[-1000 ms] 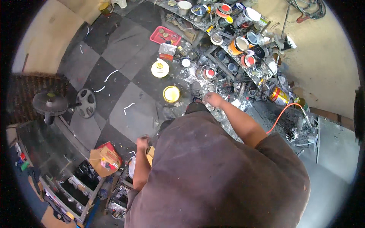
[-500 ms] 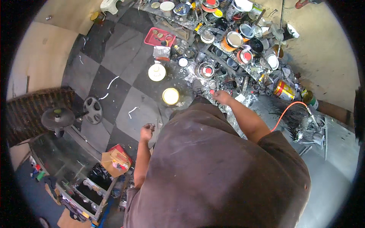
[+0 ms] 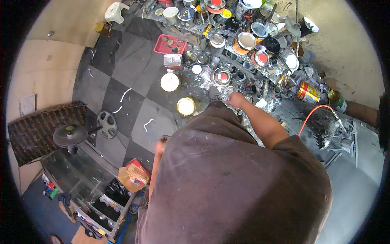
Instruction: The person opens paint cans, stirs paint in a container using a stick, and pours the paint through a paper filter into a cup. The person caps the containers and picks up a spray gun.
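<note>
The right hand (image 3: 236, 99) is stretched out in front of the person, over a bench crowded with paint tins. Its fingers look curled together, but it is too small to tell if they pinch something. Just beyond this hand stands an open tin with a red inside (image 3: 222, 76), and a little to its right lies a white scrap (image 3: 261, 103). The left hand (image 3: 163, 139) hangs low beside the brown shirt (image 3: 235, 179); I cannot tell if it is spread or closed, and it appears to hold nothing. Ahead of it, on the checkered floor (image 3: 122, 81), stands a tin of yellow paint (image 3: 186, 106), and further a white lid (image 3: 170, 82). I think the risk is a spill: the tins stand very close, so a careless sleeve or elbow could push one over the edge.
</note>
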The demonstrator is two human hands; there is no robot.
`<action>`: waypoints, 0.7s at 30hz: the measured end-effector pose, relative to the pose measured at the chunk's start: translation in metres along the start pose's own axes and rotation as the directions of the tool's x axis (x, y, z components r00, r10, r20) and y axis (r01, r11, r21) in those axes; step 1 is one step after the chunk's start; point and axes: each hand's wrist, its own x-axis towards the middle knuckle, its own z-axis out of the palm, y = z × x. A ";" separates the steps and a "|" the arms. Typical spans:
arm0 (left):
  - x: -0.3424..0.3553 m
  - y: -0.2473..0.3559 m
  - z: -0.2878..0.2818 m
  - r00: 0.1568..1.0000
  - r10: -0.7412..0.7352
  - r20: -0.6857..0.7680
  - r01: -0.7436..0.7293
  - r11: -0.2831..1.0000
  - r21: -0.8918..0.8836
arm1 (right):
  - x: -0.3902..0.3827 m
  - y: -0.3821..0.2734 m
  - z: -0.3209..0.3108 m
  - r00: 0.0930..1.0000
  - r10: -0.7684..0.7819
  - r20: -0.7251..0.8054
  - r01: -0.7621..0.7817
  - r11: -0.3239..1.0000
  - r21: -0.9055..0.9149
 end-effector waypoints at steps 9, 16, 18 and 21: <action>0.020 -0.070 0.009 0.928 0.371 0.036 -0.331 0.865 -0.378 | -0.030 0.007 0.015 0.974 -0.193 -0.116 0.177 0.974 -0.138; -0.021 -0.099 -0.032 0.998 0.058 -0.018 -0.061 0.976 -0.210 | -0.068 -0.037 0.040 0.987 0.155 0.037 -0.159 0.972 0.172; 0.001 -0.107 -0.029 0.989 0.122 0.079 -0.104 0.973 -0.207 | -0.089 0.000 0.056 0.983 0.181 -0.021 -0.172 0.961 0.217; 0.015 -0.157 -0.028 0.997 -0.040 0.066 0.050 0.987 -0.150 | -0.110 -0.030 0.076 0.988 0.155 -0.016 -0.151 0.978 0.143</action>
